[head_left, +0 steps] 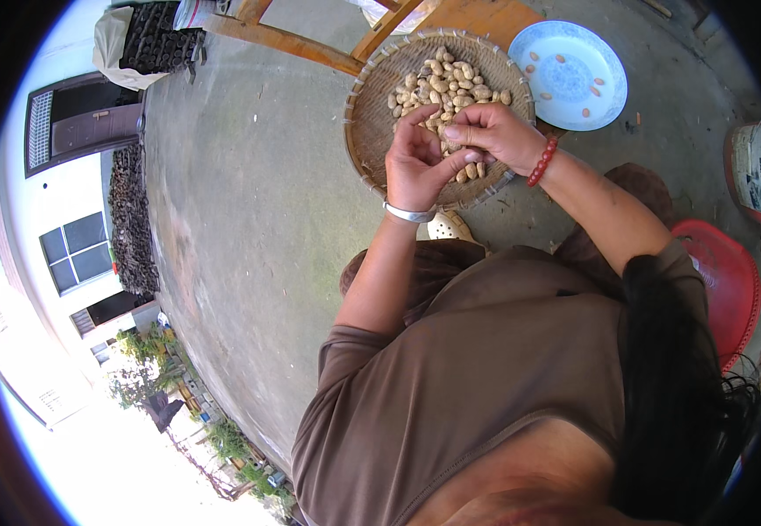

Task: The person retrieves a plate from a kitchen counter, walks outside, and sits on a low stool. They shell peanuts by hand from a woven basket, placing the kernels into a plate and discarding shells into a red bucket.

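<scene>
Both hands meet over a round woven bamboo basket (370, 141) that holds a heap of unshelled peanuts (439, 82). My left hand (413, 154), with a silver bangle at the wrist, has curled fingers, and its thumb reaches the fingertips of the other hand. My right hand (495, 135), wearing a red bead bracelet, has thumb and forefinger closed at what looks like a peanut; the fingers partly hide it. Beyond the basket's right rim, a blue-and-white plate (568, 102) carries several shelled peanut kernels (585, 112).
A wooden frame (301, 46) and board stand behind the basket. At the right are a red plastic chair (726, 289) and a red-and-white bucket (752, 171). A light perforated clog (449, 225) shows below the basket. Firewood (133, 223) is stacked along the house wall at the left.
</scene>
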`<state>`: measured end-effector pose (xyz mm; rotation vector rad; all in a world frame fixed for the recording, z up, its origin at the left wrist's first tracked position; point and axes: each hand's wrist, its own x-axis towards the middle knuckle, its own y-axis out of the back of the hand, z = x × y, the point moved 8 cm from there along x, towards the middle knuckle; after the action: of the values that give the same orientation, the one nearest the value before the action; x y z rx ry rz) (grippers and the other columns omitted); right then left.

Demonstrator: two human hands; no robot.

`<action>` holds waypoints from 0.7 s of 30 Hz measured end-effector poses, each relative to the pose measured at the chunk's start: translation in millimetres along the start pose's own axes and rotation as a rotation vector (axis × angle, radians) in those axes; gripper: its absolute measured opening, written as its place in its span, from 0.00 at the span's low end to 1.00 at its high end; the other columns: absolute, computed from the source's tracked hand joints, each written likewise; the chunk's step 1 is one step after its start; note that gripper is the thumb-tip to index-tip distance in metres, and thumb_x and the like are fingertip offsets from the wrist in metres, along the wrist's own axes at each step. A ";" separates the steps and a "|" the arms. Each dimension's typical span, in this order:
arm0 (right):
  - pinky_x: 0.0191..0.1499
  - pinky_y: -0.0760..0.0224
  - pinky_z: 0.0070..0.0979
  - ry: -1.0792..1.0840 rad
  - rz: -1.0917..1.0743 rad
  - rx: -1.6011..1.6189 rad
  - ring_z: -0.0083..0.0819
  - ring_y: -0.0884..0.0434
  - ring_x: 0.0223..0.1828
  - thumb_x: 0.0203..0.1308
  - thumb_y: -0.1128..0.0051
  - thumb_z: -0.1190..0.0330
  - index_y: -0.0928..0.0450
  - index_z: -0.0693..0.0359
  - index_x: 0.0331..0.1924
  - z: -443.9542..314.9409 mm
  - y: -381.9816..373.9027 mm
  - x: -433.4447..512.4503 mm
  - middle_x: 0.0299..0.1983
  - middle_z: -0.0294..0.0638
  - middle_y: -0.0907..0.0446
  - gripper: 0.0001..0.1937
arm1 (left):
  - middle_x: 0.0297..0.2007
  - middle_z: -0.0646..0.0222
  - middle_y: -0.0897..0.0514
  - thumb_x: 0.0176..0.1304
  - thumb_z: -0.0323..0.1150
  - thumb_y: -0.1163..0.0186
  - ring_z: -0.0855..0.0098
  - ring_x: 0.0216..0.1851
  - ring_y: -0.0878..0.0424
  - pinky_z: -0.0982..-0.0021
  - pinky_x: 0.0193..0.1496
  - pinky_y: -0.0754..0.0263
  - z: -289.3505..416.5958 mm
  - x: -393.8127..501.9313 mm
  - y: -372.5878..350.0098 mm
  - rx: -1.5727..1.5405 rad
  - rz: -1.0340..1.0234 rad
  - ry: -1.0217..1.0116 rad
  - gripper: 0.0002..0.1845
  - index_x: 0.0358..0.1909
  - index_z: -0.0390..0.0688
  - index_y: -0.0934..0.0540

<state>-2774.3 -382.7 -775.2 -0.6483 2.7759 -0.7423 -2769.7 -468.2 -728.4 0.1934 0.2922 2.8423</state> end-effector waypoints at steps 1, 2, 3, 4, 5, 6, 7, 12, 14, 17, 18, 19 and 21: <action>0.17 0.45 0.09 -0.040 0.017 0.002 0.12 0.35 0.16 0.51 0.48 0.64 0.28 0.62 0.24 2.4 2.4 -0.3 0.16 0.28 0.31 0.09 | 0.19 0.79 0.34 0.37 0.23 0.35 0.87 0.18 0.39 0.88 0.20 0.42 2.4 1.7 4.6 0.086 -0.008 -0.041 0.25 0.43 0.39 0.28; 0.17 0.45 0.09 -0.080 0.035 0.004 0.12 0.36 0.15 0.51 0.47 0.63 0.28 0.61 0.24 4.9 4.6 -0.6 0.16 0.28 0.31 0.09 | 0.18 0.79 0.36 0.35 0.23 0.34 0.88 0.18 0.40 0.87 0.20 0.42 4.3 4.5 8.5 0.172 -0.015 -0.082 0.26 0.43 0.40 0.28; 0.17 0.46 0.08 -0.080 0.027 0.003 0.11 0.36 0.15 0.51 0.48 0.63 0.28 0.61 0.25 5.0 4.3 -0.8 0.16 0.27 0.31 0.09 | 0.17 0.80 0.38 0.32 0.22 0.33 0.88 0.18 0.41 0.87 0.20 0.42 6.3 4.8 9.7 0.259 -0.021 -0.121 0.27 0.42 0.42 0.27; 0.17 0.46 0.08 -0.080 0.020 0.002 0.11 0.36 0.15 0.51 0.48 0.63 0.28 0.60 0.25 5.1 4.0 -1.0 0.16 0.27 0.31 0.09 | 0.19 0.78 0.36 0.33 0.23 0.33 0.86 0.18 0.40 0.86 0.20 0.41 10.2 4.3 10.4 0.258 0.007 -0.110 0.24 0.39 0.42 0.24; 0.16 0.46 0.08 -0.080 0.013 0.001 0.11 0.36 0.16 0.51 0.48 0.63 0.28 0.60 0.25 5.6 3.4 -1.3 0.16 0.27 0.31 0.09 | 0.19 0.78 0.35 0.33 0.23 0.33 0.86 0.18 0.39 0.86 0.20 0.41 10.6 3.4 10.1 0.286 0.020 -0.147 0.23 0.38 0.42 0.24; 0.17 0.46 0.08 -0.079 0.033 0.022 0.11 0.36 0.16 0.51 0.48 0.63 0.28 0.60 0.25 6.2 4.7 -1.4 0.16 0.27 0.31 0.09 | 0.18 0.77 0.34 0.33 0.23 0.33 0.85 0.18 0.39 0.85 0.19 0.41 9.2 3.0 8.8 0.313 0.032 -0.185 0.23 0.38 0.42 0.24; 0.17 0.46 0.08 -0.079 0.053 0.042 0.11 0.36 0.16 0.51 0.48 0.62 0.28 0.60 0.26 7.1 5.9 -1.5 0.16 0.27 0.31 0.09 | 0.18 0.76 0.33 0.33 0.24 0.33 0.85 0.18 0.38 0.85 0.19 0.40 9.6 2.2 7.3 0.340 0.044 -0.224 0.22 0.37 0.42 0.23; 0.18 0.46 0.09 -0.051 0.125 0.148 0.12 0.36 0.17 0.52 0.49 0.62 0.29 0.60 0.26 12.7 8.0 -2.8 0.17 0.28 0.32 0.10 | 0.18 0.73 0.30 0.33 0.25 0.33 0.82 0.17 0.34 0.82 0.19 0.38 14.9 -3.7 4.3 0.453 0.162 -0.301 0.21 0.36 0.41 0.23; 0.18 0.46 0.09 -0.042 0.158 0.179 0.12 0.36 0.17 0.52 0.49 0.61 0.29 0.60 0.26 14.1 9.1 -4.1 0.18 0.28 0.32 0.10 | 0.18 0.73 0.29 0.33 0.25 0.33 0.82 0.17 0.33 0.82 0.19 0.37 14.5 -3.5 4.4 0.453 0.175 -0.303 0.20 0.35 0.41 0.23; 0.18 0.46 0.09 -0.067 0.153 0.237 0.12 0.37 0.18 0.52 0.50 0.61 0.29 0.60 0.27 22.2 8.8 -4.1 0.18 0.28 0.32 0.10 | 0.18 0.72 0.29 0.32 0.25 0.33 0.82 0.17 0.32 0.82 0.20 0.36 12.1 0.1 5.1 0.448 0.144 -0.265 0.20 0.34 0.41 0.22; 0.18 0.47 0.09 -0.062 0.156 0.247 0.12 0.37 0.18 0.53 0.50 0.61 0.29 0.59 0.27 22.0 8.3 -4.5 0.18 0.27 0.32 0.10 | 0.18 0.72 0.29 0.32 0.25 0.32 0.82 0.17 0.32 0.82 0.20 0.36 13.5 0.4 5.7 0.458 0.141 -0.263 0.19 0.34 0.41 0.22; 0.18 0.47 0.09 -0.056 0.159 0.257 0.12 0.37 0.18 0.53 0.50 0.61 0.29 0.59 0.27 21.6 7.3 -5.4 0.19 0.27 0.32 0.10 | 0.18 0.72 0.29 0.32 0.25 0.32 0.82 0.17 0.32 0.82 0.20 0.36 14.2 0.4 5.8 0.469 0.137 -0.261 0.19 0.33 0.41 0.22; 0.18 0.47 0.09 -0.055 0.176 0.280 0.12 0.37 0.18 0.53 0.50 0.61 0.29 0.59 0.28 22.7 6.8 -6.4 0.19 0.27 0.33 0.10 | 0.19 0.73 0.29 0.33 0.23 0.33 0.83 0.19 0.31 0.84 0.21 0.35 13.8 0.6 4.4 0.458 0.121 -0.261 0.19 0.33 0.39 0.23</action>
<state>-2764.4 -384.3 -797.7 -0.3603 2.5684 -1.0307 -2769.2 -469.7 -713.9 0.6862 0.8944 2.7758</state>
